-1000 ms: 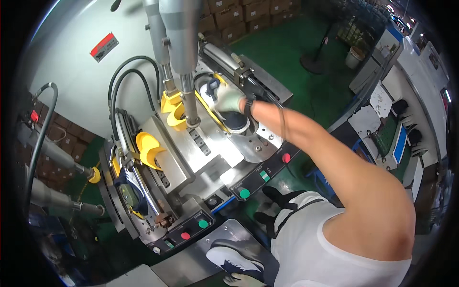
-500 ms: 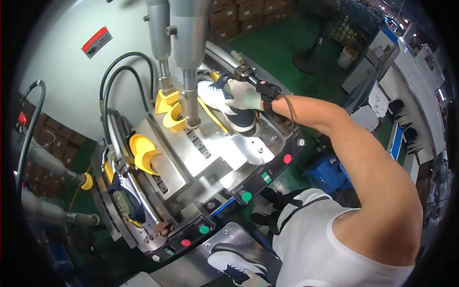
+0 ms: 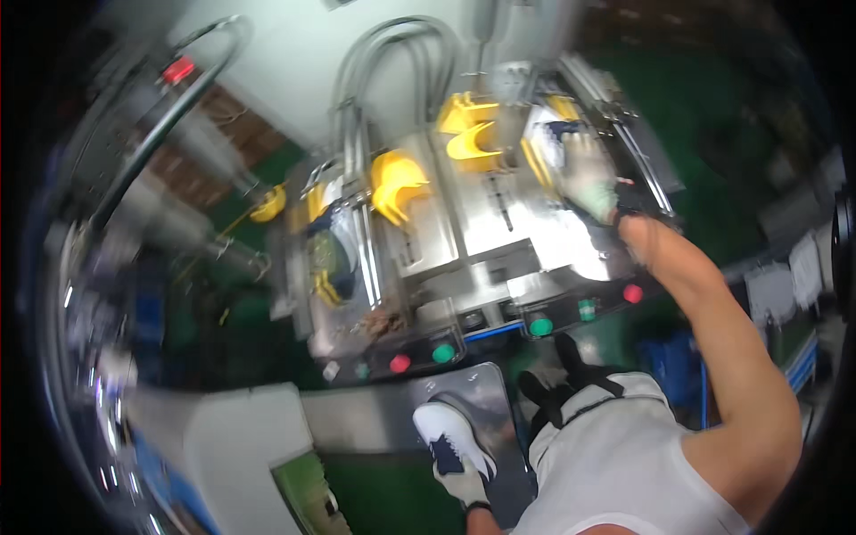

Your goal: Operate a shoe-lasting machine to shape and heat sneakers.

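A white and navy sneaker (image 3: 443,428) lies on a metal plate at the lower middle. My gloved left hand (image 3: 462,482) grips it at its navy opening. My right arm reaches to the machine's right station, where my gloved right hand (image 3: 588,174) lies over another white and navy sneaker (image 3: 544,125). Motion smears the right fingers, and the hand covers much of that sneaker. Beside it stand yellow curved pads (image 3: 473,143). At the left station, a third sneaker (image 3: 343,254), with navy and white parts, sits among yellow pads and metal rods.
The control panel along the machine's front has red buttons (image 3: 632,293) and green buttons (image 3: 541,327). Metal cylinders (image 3: 160,205) with a yellow pad stand at the left. A white surface (image 3: 236,437) lies lower left, and black hoses (image 3: 392,40) arch behind.
The view has swung, so the machine appears farther right and more level. My right hand remains at the right-station sneaker; the left still grips its sneaker, now more fully in view.
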Demonstrator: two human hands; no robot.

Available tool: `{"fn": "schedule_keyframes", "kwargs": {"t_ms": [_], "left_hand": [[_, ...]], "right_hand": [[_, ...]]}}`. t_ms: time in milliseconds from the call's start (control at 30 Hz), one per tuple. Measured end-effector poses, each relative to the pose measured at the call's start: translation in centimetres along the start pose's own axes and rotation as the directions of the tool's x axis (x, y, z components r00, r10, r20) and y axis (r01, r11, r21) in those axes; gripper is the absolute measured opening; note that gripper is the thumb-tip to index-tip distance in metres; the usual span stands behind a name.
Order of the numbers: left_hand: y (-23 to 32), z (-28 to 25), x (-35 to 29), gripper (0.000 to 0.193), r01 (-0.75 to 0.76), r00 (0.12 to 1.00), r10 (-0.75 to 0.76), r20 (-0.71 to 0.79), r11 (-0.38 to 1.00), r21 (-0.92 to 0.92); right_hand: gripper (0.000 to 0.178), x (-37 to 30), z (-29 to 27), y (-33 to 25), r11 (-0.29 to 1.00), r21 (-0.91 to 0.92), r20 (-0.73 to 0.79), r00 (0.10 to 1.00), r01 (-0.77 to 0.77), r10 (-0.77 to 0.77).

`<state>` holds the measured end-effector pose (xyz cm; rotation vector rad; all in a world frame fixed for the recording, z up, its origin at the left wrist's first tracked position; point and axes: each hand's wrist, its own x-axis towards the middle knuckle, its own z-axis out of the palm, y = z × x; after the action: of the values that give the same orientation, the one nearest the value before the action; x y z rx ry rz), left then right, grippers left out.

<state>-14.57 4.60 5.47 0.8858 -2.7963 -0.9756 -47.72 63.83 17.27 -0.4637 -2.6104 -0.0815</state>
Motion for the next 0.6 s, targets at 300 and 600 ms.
{"fn": "schedule_keyframes", "kwargs": {"t_ms": [300, 600], "left_hand": [[-1.3, -0.3, 1.1, 0.092, -0.021, 1.000, 0.021, -0.009, 1.000, 0.004], [-0.4, 0.5, 1.9, 0.072, 0.176, 0.984, -0.176, 0.043, 0.984, -0.004]], "right_hand": [[0.078, -2.1, -0.7, -2.1, 0.944, 0.328, 0.069, 0.996, 0.023, -0.048], [0.089, -24.0, -6.0, -14.4, 0.649, 0.705, 0.209, 0.790, 0.286, -0.576]]}}
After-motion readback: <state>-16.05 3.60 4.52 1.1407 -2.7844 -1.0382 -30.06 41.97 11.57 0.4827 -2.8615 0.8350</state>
